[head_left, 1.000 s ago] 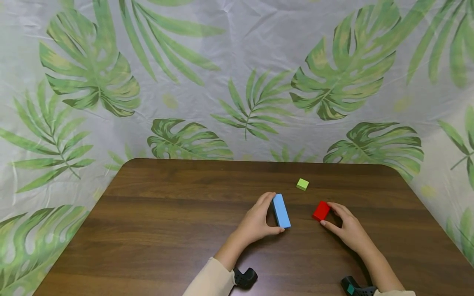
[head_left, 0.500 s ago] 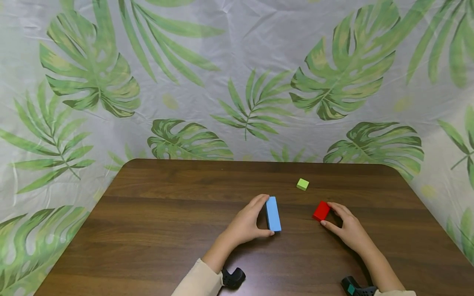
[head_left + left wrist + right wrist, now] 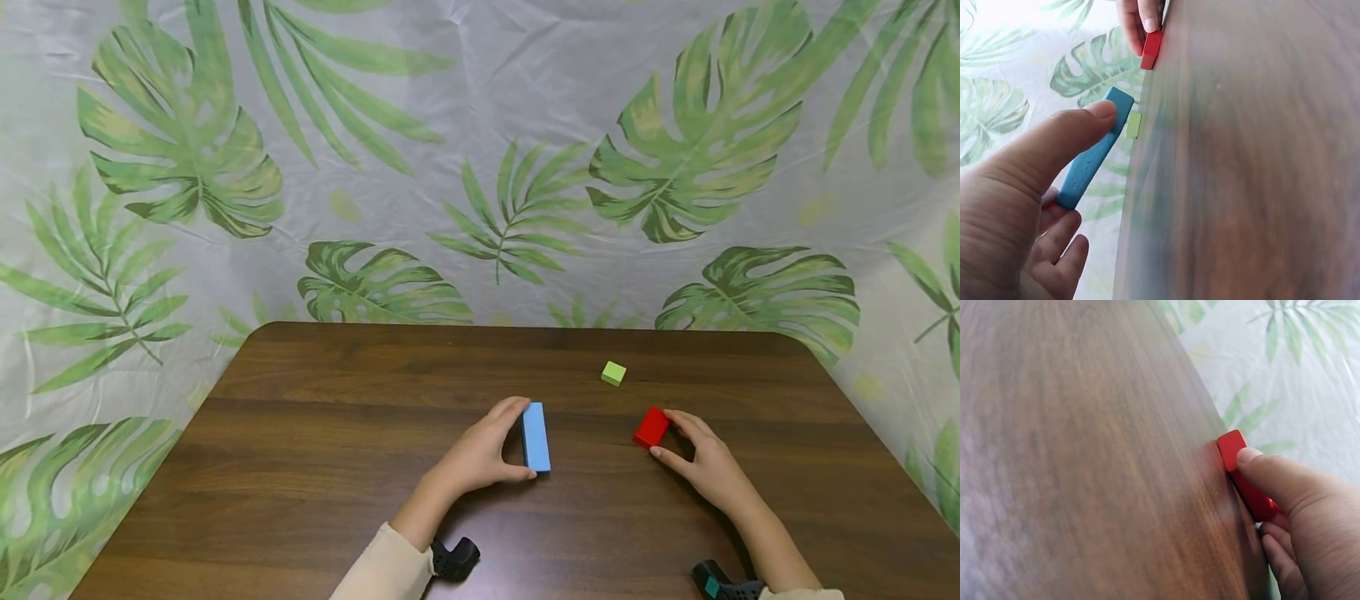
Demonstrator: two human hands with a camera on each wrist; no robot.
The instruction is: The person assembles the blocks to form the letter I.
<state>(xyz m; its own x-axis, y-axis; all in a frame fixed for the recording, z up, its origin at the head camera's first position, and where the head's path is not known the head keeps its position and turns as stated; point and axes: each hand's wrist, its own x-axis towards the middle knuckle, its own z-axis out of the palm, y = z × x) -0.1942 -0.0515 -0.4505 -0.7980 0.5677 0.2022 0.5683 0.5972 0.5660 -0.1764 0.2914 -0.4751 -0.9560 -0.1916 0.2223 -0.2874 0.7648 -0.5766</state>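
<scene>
My left hand (image 3: 480,450) pinches a long blue block (image 3: 536,437) by its two ends, thumb at the near end and fingers at the far end. In the left wrist view the blue block (image 3: 1094,153) slants between thumb and fingers. To the right, my right hand (image 3: 708,467) holds a shorter red block (image 3: 651,427) between thumb and fingers. The right wrist view shows the red block (image 3: 1244,472) low against the tabletop, thumb on its near end. A small light green block (image 3: 613,373) lies by itself farther back, touched by neither hand.
The brown wooden table (image 3: 337,467) has rounded far corners. Behind it hangs a pale cloth (image 3: 525,100) printed with green leaves. Black wrist devices (image 3: 455,560) sit at both wrists, beside beige sleeves (image 3: 386,567).
My left hand has moved left and slightly nearer with the blue block, which now points more straight away from me. The right hand, red block and green block have stayed put.
</scene>
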